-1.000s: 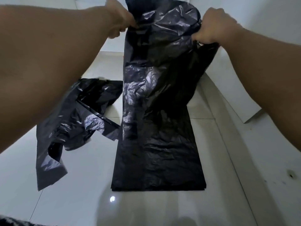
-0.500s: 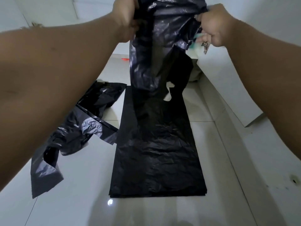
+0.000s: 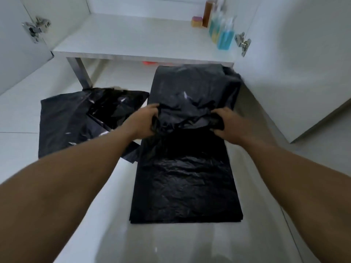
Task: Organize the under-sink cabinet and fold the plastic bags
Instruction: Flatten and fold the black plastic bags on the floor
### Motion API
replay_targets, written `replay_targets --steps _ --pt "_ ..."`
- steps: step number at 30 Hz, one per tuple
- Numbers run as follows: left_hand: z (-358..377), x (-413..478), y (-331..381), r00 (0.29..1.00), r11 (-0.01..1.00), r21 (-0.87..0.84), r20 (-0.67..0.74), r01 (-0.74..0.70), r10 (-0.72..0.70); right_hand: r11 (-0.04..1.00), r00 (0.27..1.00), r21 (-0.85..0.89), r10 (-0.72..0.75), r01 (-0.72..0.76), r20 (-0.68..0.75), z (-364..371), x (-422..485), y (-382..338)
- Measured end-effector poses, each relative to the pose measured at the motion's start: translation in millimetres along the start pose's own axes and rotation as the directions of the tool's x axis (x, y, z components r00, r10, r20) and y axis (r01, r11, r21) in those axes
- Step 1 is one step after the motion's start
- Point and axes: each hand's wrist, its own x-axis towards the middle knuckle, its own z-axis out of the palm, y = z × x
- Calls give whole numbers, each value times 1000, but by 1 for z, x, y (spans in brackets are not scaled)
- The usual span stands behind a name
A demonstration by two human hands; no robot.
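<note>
Black bag (image 3: 187, 186) lies on the floor (image 3: 190, 243) before the open cabinet (image 3: 133, 38), near half flat, far half bunched into a loose heap at mid-length. Both hands are clamped on that heap: left hand (image 3: 146, 121) curled round its left side, right hand (image 3: 226, 125) round its right. The film looks thin, light and limp, likely to slide on the glossy tile, trap air and crease. It is probably best taken at edges or corners, with the flat part pressed down. A 2nd bag (image 3: 81, 120) lies crumpled just beside it on the left. Bottles (image 3: 225, 36) stand at the right end of the cabinet's base. A white door (image 3: 303, 63) stands open to the right.
</note>
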Motion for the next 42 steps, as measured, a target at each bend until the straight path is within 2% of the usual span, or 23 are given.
replay_targets --steps 4,7,11,14,18,19,20,22,24,26,28,30,32,34,36,39,40,42 --pt "44 -36 -7 978 978 -89 107 189 -179 994 976 4 104 -107 191 45 -31 7" --pt "63 -56 -9 968 963 -145 139 228 -208 991 964 30 117 -127 238 65 -49 13" --pt "83 -76 -15 934 947 -78 206 311 -290 986 916 36 134 -160 379 80 -65 10" --pt "89 -87 -20 948 965 -31 193 262 -252 969 786 -11 206 -246 582 76 -63 5" --pt "83 -98 -23 953 973 26 198 227 -228 910 478 -100 303 -403 824 54 -57 -2" --pt "82 -100 -23 958 977 10 194 214 -212 902 420 -129 314 -412 851 48 -56 -3" --pt "80 -103 -21 964 980 -19 181 199 -193 898 396 -143 321 -417 860 45 -55 -2" --pt "77 -108 -17 978 984 -71 139 166 -155 893 419 -128 324 -432 848 42 -53 1" --pt "72 -113 -9 986 987 -72 98 144 -137 886 485 -105 342 -451 805 43 -54 6" --pt "68 -118 -2 994 998 -4 85 63 -63 860 572 -76 399 -505 716 50 -57 12" --pt "68 -122 3 984 992 126 178 -27 4 862 690 -75 450 -501 566 59 -64 16" --pt "74 -125 8 957 966 253 289 -61 -15 901 773 -99 415 -422 479 70 -72 16" --pt "78 -128 11 927 947 314 371 -67 -57 917 769 -147 392 -371 504 82 -80 12" --pt "80 -132 12 908 957 286 411 -44 -81 905 775 -199 424 -375 469 92 -87 7" --pt "80 -135 11 932 982 185 349 38 -101 903 818 -227 427 -364 387 99 -90 4" --pt "87 -136 12 980 982 -8 53 191 -190 915 849 -213 397 -341 347 105 -93 0" --pt "92 -136 13 974 973 -50 -21 224 -226 917 846 -207 396 -341 356 107 -94 -2" --pt "100 -134 13 940 929 -193 -70 315 -334 918 837 -196 395 -344 378 110 -96 -4"
